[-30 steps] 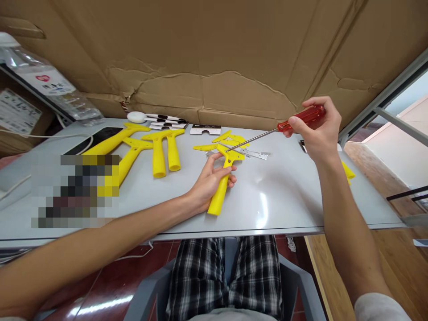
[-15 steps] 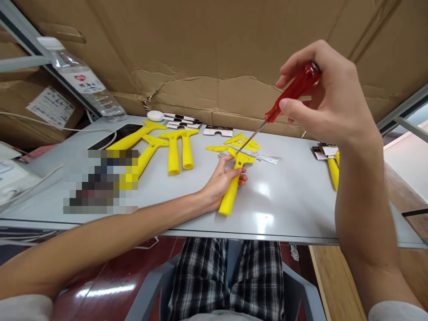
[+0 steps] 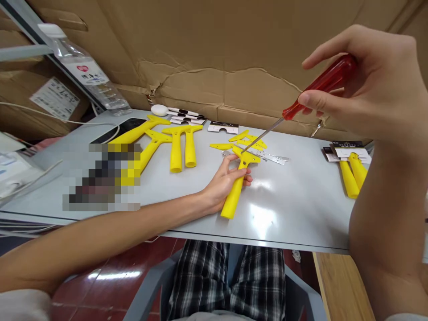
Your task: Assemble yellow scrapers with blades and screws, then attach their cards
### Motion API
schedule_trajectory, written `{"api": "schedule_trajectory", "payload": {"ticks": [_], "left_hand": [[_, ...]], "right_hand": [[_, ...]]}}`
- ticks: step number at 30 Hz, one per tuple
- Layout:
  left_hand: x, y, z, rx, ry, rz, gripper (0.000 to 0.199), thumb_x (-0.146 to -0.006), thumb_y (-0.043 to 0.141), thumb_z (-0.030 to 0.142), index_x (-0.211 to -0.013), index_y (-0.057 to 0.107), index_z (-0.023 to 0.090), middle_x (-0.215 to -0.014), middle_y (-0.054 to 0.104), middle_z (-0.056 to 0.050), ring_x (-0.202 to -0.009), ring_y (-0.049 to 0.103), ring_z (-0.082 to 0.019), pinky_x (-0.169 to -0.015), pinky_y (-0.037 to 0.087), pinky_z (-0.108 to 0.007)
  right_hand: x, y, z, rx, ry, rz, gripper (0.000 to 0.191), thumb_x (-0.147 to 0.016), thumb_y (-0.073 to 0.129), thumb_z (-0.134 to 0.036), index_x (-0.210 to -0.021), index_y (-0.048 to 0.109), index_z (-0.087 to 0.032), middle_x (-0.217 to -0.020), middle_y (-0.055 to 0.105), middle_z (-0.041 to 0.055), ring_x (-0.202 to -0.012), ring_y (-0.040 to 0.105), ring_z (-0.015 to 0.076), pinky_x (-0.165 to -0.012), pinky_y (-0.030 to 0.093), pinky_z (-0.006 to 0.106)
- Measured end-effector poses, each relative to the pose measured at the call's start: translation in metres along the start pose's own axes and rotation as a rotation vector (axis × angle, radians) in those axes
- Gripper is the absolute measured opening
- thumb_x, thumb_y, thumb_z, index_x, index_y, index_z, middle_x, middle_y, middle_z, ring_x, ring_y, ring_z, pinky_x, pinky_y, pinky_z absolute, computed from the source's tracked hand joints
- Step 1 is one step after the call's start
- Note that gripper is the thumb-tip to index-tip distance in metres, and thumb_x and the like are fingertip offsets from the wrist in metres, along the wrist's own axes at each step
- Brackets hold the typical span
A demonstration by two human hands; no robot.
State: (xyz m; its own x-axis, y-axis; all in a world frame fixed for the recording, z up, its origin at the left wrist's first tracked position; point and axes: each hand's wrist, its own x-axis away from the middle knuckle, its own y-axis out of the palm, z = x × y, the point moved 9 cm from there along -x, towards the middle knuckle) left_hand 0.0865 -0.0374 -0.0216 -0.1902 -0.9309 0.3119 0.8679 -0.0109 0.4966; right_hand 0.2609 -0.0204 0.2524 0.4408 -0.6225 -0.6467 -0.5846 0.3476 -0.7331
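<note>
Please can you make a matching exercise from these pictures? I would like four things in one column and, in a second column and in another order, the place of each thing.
Things:
1. Red-handled screwdriver
2. Yellow plastic scraper
3. Metal blades
4. Plastic water bottle

Places:
A. In the right hand
B. Beyond the far left corner of the grey table
C. In the left hand
D. Flat on the table

Right pairs: 1-A, 2-C, 3-D, 4-B

Bare forearms (image 3: 100, 232) and fingers (image 3: 234, 173) below pale sleeves (image 3: 20, 305), with black-and-white plaid shorts (image 3: 200, 281).
</note>
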Motion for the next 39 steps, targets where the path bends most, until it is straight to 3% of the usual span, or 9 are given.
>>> {"api": "schedule_trajectory", "payload": {"ticks": [3, 8, 11, 17, 23, 29, 35, 39], "left_hand": [[0.0, -0.001, 0.0, -0.01, -0.003, 0.011, 0.048, -0.098, 0.067, 0.005, -0.138, 0.049, 0.024, -0.092, 0.075, -0.004, -0.071, 0.072, -0.015, -0.072, 0.057, -0.029], [0.0, 0.0, 0.001, -0.012, -0.004, 0.019, 0.047, -0.098, 0.066, 0.004, -0.137, 0.049, 0.024, -0.092, 0.075, -0.004, -0.071, 0.071, -0.015, -0.071, 0.057, -0.027], [0.001, 0.001, 0.0, -0.005, -0.015, 0.026, 0.049, -0.098, 0.066, 0.005, -0.139, 0.049, 0.025, -0.093, 0.075, -0.003, -0.07, 0.071, -0.014, -0.07, 0.057, -0.027], [0.003, 0.002, 0.002, -0.024, -0.019, 0.045, 0.046, -0.1, 0.063, 0.003, -0.138, 0.048, 0.024, -0.09, 0.075, -0.003, -0.069, 0.071, -0.013, -0.068, 0.058, -0.025], [0.003, 0.002, 0.003, -0.036, -0.029, 0.045, 0.046, -0.1, 0.063, 0.003, -0.139, 0.049, 0.024, -0.09, 0.075, -0.002, -0.068, 0.07, -0.012, -0.067, 0.057, -0.023], [0.003, 0.001, 0.003, -0.035, -0.019, 0.042, 0.048, -0.098, 0.066, 0.005, -0.139, 0.049, 0.025, -0.092, 0.075, -0.002, -0.068, 0.07, -0.012, -0.069, 0.058, -0.024], [0.004, -0.001, 0.002, -0.034, -0.024, 0.047, 0.051, -0.096, 0.068, 0.007, -0.139, 0.049, 0.026, -0.093, 0.075, -0.001, -0.068, 0.07, -0.011, -0.067, 0.057, -0.023], [0.003, -0.001, 0.001, -0.028, -0.028, 0.043, 0.056, -0.091, 0.075, 0.008, -0.139, 0.05, 0.027, -0.094, 0.075, -0.001, -0.069, 0.07, -0.012, -0.066, 0.058, -0.023]], "right_hand": [[-0.001, 0.002, 0.004, 0.009, 0.031, -0.014, 0.027, -0.085, 0.09, -0.019, -0.103, 0.072, -0.029, -0.088, 0.07, -0.004, -0.081, 0.07, 0.0135, -0.062, 0.052, 0.029], [0.003, 0.006, -0.005, -0.14, -0.077, -0.069, 0.042, -0.084, 0.077, -0.007, -0.119, 0.07, -0.029, -0.113, 0.075, -0.0048, -0.1, 0.073, 0.0153, -0.068, 0.051, 0.026], [0.004, 0.006, -0.01, -0.174, -0.102, -0.088, 0.044, -0.088, 0.075, -0.009, -0.123, 0.069, -0.035, -0.104, 0.075, -0.0041, -0.098, 0.075, 0.019, -0.07, 0.054, 0.032], [0.001, 0.004, -0.003, -0.033, 0.006, -0.053, 0.027, -0.087, 0.086, -0.019, -0.103, 0.07, -0.034, -0.084, 0.07, -0.0034, -0.079, 0.071, 0.0187, -0.063, 0.054, 0.034], [0.004, 0.006, -0.006, -0.194, -0.11, -0.1, 0.042, -0.081, 0.074, -0.014, -0.118, 0.067, -0.031, -0.113, 0.072, -0.0042, -0.105, 0.072, 0.0161, -0.071, 0.055, 0.027], [0.004, 0.006, -0.007, -0.172, -0.101, -0.107, 0.044, -0.084, 0.084, -0.014, -0.121, 0.068, -0.03, -0.101, 0.073, -0.0058, -0.094, 0.072, 0.0125, -0.072, 0.055, 0.025], [0.002, 0.004, 0.001, -0.035, 0.001, -0.075, 0.031, -0.084, 0.089, -0.014, -0.1, 0.068, -0.03, -0.081, 0.072, -0.0049, -0.077, 0.075, 0.0192, -0.061, 0.053, 0.034], [0.003, 0.005, -0.002, -0.081, -0.077, -0.089, 0.036, -0.083, 0.079, -0.013, -0.109, 0.065, -0.032, -0.105, 0.071, -0.004, -0.098, 0.072, 0.0167, -0.067, 0.056, 0.028]]}}
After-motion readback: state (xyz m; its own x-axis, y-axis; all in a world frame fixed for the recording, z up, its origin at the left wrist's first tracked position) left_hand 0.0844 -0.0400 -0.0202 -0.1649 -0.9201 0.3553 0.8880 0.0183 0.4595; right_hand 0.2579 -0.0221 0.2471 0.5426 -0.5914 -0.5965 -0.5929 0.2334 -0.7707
